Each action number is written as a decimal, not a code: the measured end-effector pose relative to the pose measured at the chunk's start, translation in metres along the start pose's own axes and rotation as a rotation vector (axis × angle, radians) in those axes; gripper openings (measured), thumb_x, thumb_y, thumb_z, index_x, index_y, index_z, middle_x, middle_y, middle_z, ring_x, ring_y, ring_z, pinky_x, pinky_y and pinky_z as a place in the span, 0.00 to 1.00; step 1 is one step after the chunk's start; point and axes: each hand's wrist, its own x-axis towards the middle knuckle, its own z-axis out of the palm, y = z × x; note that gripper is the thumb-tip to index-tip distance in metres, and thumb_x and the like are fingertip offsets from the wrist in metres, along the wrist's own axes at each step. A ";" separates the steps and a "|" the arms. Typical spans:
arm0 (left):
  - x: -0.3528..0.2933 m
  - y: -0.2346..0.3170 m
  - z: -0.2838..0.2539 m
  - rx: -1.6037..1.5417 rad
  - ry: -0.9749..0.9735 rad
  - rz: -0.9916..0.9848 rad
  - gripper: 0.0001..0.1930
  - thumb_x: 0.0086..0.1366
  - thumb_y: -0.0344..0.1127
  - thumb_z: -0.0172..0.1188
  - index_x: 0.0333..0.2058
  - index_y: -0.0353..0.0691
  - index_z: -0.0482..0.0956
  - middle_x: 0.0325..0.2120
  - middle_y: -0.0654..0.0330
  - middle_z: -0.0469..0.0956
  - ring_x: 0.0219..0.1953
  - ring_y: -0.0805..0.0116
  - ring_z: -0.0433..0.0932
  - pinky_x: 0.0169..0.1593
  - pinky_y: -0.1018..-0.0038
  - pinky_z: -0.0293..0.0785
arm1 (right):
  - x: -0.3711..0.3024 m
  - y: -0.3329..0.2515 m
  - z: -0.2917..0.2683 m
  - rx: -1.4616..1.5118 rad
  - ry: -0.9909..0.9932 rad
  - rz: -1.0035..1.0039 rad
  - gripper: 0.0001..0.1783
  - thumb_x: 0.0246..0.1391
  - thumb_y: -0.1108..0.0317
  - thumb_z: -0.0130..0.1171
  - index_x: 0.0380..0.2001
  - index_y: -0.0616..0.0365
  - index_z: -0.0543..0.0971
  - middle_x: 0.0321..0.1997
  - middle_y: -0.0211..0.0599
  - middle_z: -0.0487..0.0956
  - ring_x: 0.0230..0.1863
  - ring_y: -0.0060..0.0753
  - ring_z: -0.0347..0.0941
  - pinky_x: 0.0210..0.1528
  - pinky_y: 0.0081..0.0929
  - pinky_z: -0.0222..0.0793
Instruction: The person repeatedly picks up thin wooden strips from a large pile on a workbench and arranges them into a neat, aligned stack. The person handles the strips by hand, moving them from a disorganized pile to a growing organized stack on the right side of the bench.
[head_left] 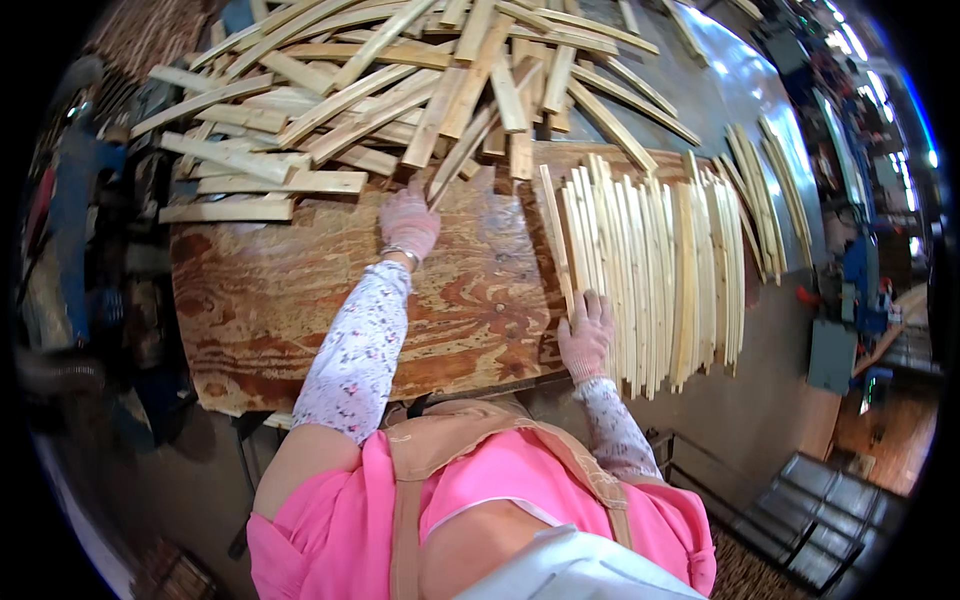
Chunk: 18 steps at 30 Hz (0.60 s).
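Observation:
My left hand (pixel 409 222), in a pinkish knit glove, reaches forward over the wooden board. Its fingers stretch toward the near ends of a heaped pile of wooden slats (pixel 375 105), and a tilted slat (pixel 462 155) ends beside its thumb. My right hand (pixel 588 338), gloved alike, lies with fingers apart at the left edge of a row of slats (pixel 640 270) set side by side. One slightly slanted slat (pixel 555 235) runs down to its fingertips. Neither hand visibly grips a slat.
A worn plywood tabletop (pixel 330 310) lies in front of me. Beyond it is a shiny metal surface (pixel 720 75) with more slats (pixel 770 205) at the right. Dark machinery (pixel 110 250) stands at the left, and a metal rack (pixel 820 510) at the lower right.

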 end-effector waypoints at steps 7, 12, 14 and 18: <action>-0.134 -0.018 -0.021 -0.746 -0.329 -0.014 0.20 0.64 0.38 0.67 0.53 0.37 0.84 0.53 0.46 0.79 0.55 0.57 0.81 0.61 0.62 0.77 | 0.003 0.008 0.014 -0.038 0.088 0.117 0.46 0.53 0.63 0.72 0.74 0.55 0.66 0.71 0.51 0.74 0.73 0.55 0.68 0.76 0.50 0.64; -0.233 0.039 0.077 -1.149 -0.180 0.267 0.33 0.64 0.41 0.69 0.63 0.30 0.72 0.53 0.45 0.78 0.52 0.55 0.79 0.59 0.62 0.77 | 0.055 -0.086 -0.009 1.378 0.051 0.442 0.29 0.61 0.66 0.70 0.63 0.60 0.73 0.49 0.45 0.84 0.40 0.32 0.81 0.43 0.31 0.80; -0.224 0.074 0.068 -0.656 -0.172 0.525 0.35 0.62 0.42 0.71 0.63 0.30 0.73 0.55 0.44 0.78 0.57 0.46 0.78 0.66 0.57 0.72 | 0.080 -0.086 -0.026 1.575 -0.275 0.849 0.28 0.61 0.68 0.69 0.62 0.60 0.73 0.38 0.35 0.82 0.30 0.24 0.75 0.30 0.27 0.74; -0.130 0.121 -0.007 -0.959 -0.174 0.517 0.29 0.61 0.37 0.73 0.59 0.30 0.78 0.51 0.47 0.82 0.55 0.53 0.82 0.62 0.61 0.78 | 0.129 0.000 -0.087 1.265 -0.048 0.647 0.43 0.58 0.66 0.71 0.75 0.56 0.65 0.43 0.41 0.83 0.38 0.36 0.80 0.40 0.31 0.78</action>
